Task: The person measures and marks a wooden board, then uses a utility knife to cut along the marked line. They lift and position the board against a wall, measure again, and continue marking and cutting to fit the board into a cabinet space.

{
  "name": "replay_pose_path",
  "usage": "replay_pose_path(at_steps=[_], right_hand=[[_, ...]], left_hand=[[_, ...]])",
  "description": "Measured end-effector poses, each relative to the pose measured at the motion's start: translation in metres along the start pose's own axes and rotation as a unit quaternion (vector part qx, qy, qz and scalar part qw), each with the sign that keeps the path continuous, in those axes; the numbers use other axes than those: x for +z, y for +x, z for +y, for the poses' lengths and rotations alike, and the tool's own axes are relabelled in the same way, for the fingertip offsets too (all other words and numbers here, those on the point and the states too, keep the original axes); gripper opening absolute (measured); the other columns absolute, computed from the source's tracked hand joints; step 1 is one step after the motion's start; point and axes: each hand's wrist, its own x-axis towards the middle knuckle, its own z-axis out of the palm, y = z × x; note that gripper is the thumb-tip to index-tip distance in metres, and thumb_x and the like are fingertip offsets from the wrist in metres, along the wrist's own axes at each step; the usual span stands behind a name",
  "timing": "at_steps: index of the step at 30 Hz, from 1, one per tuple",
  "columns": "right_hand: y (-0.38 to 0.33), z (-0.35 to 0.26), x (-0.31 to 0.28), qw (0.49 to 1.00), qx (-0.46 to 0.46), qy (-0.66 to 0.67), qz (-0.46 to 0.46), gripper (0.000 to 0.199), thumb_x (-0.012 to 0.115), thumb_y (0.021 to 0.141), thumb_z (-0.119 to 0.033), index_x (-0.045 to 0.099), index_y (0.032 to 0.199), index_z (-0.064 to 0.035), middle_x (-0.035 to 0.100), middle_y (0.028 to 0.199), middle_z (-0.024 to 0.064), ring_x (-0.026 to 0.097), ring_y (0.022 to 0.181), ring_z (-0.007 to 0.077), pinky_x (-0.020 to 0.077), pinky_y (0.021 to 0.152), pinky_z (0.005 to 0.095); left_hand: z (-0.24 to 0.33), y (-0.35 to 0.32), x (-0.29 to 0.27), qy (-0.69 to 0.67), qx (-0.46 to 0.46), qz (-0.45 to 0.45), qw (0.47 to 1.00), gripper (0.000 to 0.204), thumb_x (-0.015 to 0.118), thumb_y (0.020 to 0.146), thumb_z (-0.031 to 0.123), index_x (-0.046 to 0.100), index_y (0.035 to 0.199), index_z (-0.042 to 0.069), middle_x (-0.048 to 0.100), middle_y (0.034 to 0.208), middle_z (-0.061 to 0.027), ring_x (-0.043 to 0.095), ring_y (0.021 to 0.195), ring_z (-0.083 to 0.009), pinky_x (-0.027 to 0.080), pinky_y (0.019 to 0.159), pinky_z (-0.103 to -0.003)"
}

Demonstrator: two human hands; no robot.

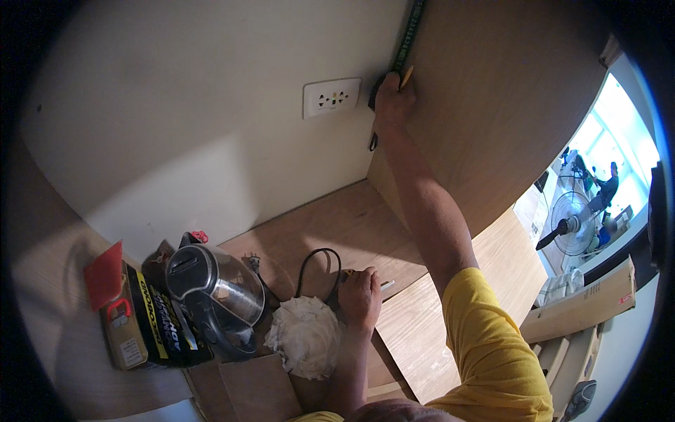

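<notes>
We have the tape measure (408,32) stretched up the corner where the white wall meets the upright wooden panel (492,105), its green blade running from above our right hand (392,98) toward the top of the view. That hand is raised and closed around a yellow pencil (406,76), its tip at the blade's edge, while the same fingers seem to press the blade against the panel; a dark piece, perhaps the tape's case or strap, hangs just below the hand, though we cannot tell for sure. To mark well here, we judge that the blade should lie flat and straight along the edge, the pencil should meet the panel right at the graduation, and the wrist should stay braced on the wood so the stroke is short and clean. Our left hand (360,295) rests low on the bench (351,218), fingers curled around something small with an orange tip that we cannot identify, and it serves best as a steady prop. Just left of the right hand sits a white wall socket (332,97). Beside the left hand lie a crumpled white cloth (304,336), a black cord (316,264), a glass electric kettle (211,292) and, further left, a black-and-yellow box (151,320).
</notes>
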Motion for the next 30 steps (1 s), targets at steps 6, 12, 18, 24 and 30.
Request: replay_pose_path(at_steps=[6,12,18,24,30], right_hand=[[0.000,0.000,0.000,0.999,-0.045,-0.002,0.021,0.046,0.051,0.099,-0.026,0.056,0.125,0.0117,0.065,0.093,0.0237,0.059,0.081,0.0340,0.0490,0.079,0.0443],[0.001,0.001,0.000,0.999,-0.034,0.000,0.011,0.048,0.049,0.098,-0.026,0.056,0.127,0.0113,0.065,0.095,0.0264,0.061,0.084,0.0368,0.0490,0.084,0.0453],[0.012,0.018,0.007,0.998,-0.048,-0.025,0.030,0.048,0.049,0.097,-0.025,0.056,0.129,0.0101,0.067,0.107,0.0317,0.064,0.096,0.0450,0.0482,0.091,0.0482],[0.017,0.027,0.009,0.995,-0.077,-0.029,0.055,0.045,0.051,0.096,-0.031,0.060,0.102,0.0129,0.064,0.089,0.0200,0.058,0.078,0.0300,0.0477,0.076,0.0446],[0.007,0.007,0.001,0.995,-0.072,-0.043,0.059,0.046,0.051,0.095,-0.027,0.061,0.120,0.0106,0.068,0.101,0.0302,0.064,0.090,0.0430,0.0490,0.085,0.0490]], left_hand=[[0.000,-0.001,0.001,0.006,0.001,-0.016,1.000,0.010,0.071,0.090,0.010,0.066,0.099,0.008,0.069,0.082,-0.0125,0.067,0.077,-0.0334,0.051,0.069,-0.047],[0.000,0.000,0.002,0.035,0.012,0.001,0.999,0.009,0.071,0.089,0.012,0.071,0.098,0.010,0.071,0.081,-0.0088,0.069,0.075,-0.0290,0.051,0.064,-0.044],[0.001,0.001,0.000,0.021,0.010,0.003,1.000,0.008,0.071,0.089,0.013,0.071,0.097,0.011,0.070,0.080,-0.0091,0.068,0.074,-0.0297,0.050,0.065,-0.044],[0.002,0.000,0.001,0.041,0.001,-0.008,0.999,0.007,0.070,0.090,0.014,0.071,0.096,0.011,0.070,0.080,-0.0090,0.068,0.076,-0.0296,0.050,0.066,-0.045],[0.001,0.002,0.002,0.011,0.006,0.011,1.000,0.005,0.069,0.090,0.013,0.070,0.095,0.011,0.069,0.078,-0.0092,0.068,0.075,-0.0302,0.049,0.065,-0.045]])
